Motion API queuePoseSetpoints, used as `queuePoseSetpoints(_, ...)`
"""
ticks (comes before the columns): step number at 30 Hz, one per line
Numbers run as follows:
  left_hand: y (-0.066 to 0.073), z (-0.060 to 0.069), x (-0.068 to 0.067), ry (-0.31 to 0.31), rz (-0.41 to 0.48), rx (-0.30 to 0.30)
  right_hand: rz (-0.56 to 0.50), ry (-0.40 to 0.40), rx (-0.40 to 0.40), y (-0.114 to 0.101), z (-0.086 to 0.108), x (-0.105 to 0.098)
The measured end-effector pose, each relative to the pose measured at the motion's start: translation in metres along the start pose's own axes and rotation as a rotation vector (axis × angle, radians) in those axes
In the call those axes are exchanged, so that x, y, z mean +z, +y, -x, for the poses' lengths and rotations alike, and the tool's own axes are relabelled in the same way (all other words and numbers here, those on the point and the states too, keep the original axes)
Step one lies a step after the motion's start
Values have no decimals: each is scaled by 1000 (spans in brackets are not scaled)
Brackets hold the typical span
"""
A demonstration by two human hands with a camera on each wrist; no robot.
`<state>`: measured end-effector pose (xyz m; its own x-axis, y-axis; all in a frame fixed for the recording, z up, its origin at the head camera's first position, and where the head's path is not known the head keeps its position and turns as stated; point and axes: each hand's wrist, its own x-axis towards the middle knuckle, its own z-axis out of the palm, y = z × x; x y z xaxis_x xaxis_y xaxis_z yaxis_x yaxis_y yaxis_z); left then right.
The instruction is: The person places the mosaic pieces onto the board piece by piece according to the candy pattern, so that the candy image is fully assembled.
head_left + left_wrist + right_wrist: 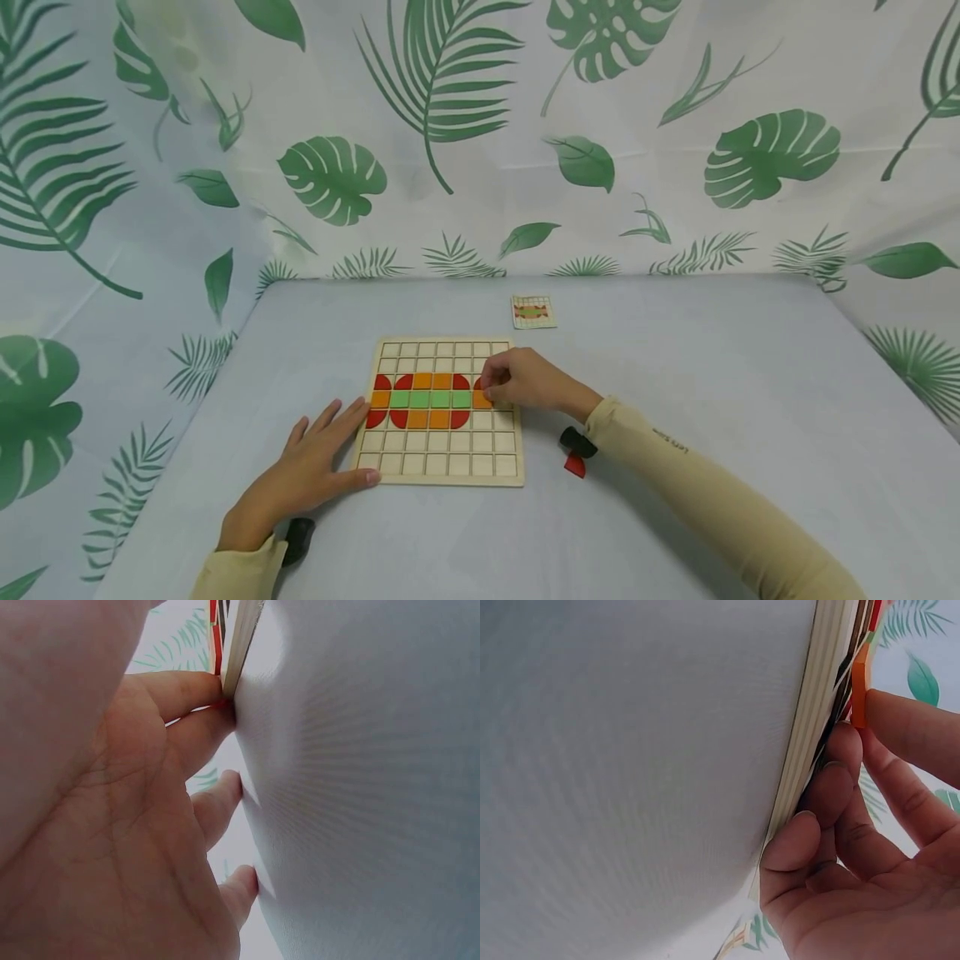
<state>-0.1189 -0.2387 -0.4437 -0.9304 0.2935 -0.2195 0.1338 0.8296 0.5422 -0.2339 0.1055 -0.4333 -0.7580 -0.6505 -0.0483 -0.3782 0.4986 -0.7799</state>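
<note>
A wooden grid board [450, 468] lies on the table, with green and orange square tiles and red rounded tiles forming a pattern across its middle rows. At the right end of that pattern my right hand [528, 379] pinches an orange square tile [860, 686] between thumb and fingers, at the board's surface. Part of a red tile near those fingertips is hidden by the hand. My left hand [311, 462] touches the board's left edge with extended fingers, its thumb at the lower left corner. In the left wrist view two fingertips meet the board's side [241, 649].
A small pattern card [533, 312] lies beyond the board, showing a similar design. One loose red tile [575, 465] sits right of the board, beside the black wrist camera [578, 442] under the right sleeve. Leaf-printed cloth [465, 167] hangs behind the table and along its sides.
</note>
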Motion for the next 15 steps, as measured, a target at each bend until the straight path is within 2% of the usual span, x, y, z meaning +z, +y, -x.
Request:
queuePoseSetpoints(7,-1,1,0,7,-10,14,36,-1,-38,-1,0,1)
queuePoseSetpoints(15,-1,1,0,1,13,13,85,3,-5,-7,1,2)
